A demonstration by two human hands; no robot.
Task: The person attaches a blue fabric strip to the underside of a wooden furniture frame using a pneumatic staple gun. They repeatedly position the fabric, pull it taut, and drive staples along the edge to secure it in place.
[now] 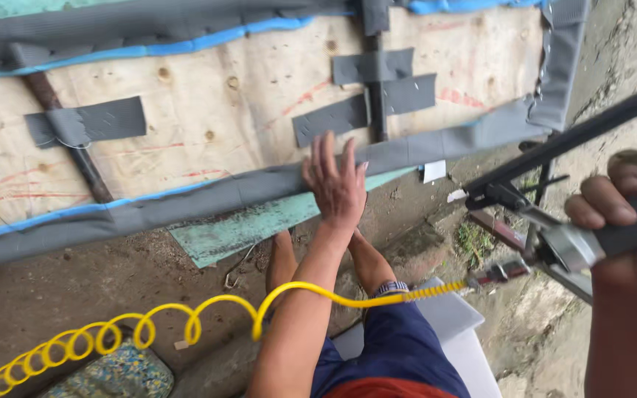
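Observation:
My left hand [337, 184] lies flat, fingers spread, on the grey fabric edge [208, 195] of a large panel covered in tan burlap [223, 110]. My right hand [628, 214] grips the handle of a pneumatic staple gun [554, 158], held up at the right, away from the panel. A yellow coiled air hose [186, 324] runs from the gun's base across my left forearm to the lower left. Blue piping [141, 50] shows along the grey edges.
Grey fabric patches [366, 99] and dark straps [60, 133] lie on the burlap. A green board [252, 225] sticks out under the panel. Bare dirt ground surrounds it. A patterned cushion [112, 372] sits lower left, a white slab [458, 332] under my legs.

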